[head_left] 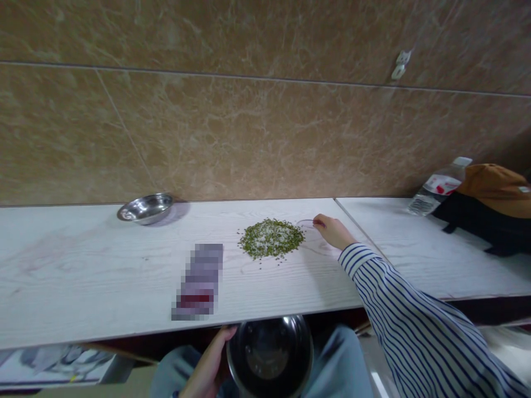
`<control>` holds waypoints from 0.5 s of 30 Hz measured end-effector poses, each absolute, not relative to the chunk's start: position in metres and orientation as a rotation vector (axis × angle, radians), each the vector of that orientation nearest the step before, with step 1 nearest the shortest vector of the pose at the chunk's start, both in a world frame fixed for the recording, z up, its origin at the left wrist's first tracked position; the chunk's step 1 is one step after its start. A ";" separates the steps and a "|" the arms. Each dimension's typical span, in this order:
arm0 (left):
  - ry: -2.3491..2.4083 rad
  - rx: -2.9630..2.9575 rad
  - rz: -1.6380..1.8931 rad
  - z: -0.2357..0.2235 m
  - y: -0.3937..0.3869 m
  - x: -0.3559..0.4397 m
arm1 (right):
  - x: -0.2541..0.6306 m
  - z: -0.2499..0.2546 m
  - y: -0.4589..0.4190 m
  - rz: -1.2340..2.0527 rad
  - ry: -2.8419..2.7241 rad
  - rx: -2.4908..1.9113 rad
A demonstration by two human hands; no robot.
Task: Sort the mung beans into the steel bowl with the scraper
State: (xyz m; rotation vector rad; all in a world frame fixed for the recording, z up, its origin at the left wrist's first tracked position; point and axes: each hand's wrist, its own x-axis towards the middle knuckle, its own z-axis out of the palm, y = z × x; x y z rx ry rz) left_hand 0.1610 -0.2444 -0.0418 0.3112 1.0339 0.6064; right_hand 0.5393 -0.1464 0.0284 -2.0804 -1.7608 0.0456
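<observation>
My left hand point(211, 359) grips the left side of a round metal bowl point(269, 359), which sits in front of my lap just below the table's front edge. Out over the table, my right hand point(332, 229) pinches a thin, clear, curved-edged piece point(306, 223); its exact kind is hard to make out. That piece is at the right side of a pile of small green beans mixed with white grains point(271, 239). The pile lies spread on the white wood-grain table point(265, 293), with a few loose beans around it. No beans show inside the bowl.
A shallow steel bowl point(146, 209) stands by the wall at left. A blurred-out flat object point(199, 282) lies left of the pile. At right are a clear water bottle point(442, 187) and a brown and black cap or bag point(493, 193). A tiled wall point(249, 132) closes the back.
</observation>
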 end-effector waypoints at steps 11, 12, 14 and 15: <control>1.022 0.291 0.590 -0.051 -0.244 0.171 | 0.547 0.035 -0.163 -0.008 -1.753 -2.090; 1.036 0.290 0.594 -0.048 -0.244 0.172 | 0.550 0.036 -0.159 -0.028 -1.730 -2.106; 1.063 0.288 0.608 -0.043 -0.244 0.174 | 0.556 0.038 -0.147 -0.060 -1.684 -2.143; 1.073 0.292 0.622 -0.041 -0.244 0.175 | 0.559 0.038 -0.140 -0.071 -1.666 -2.159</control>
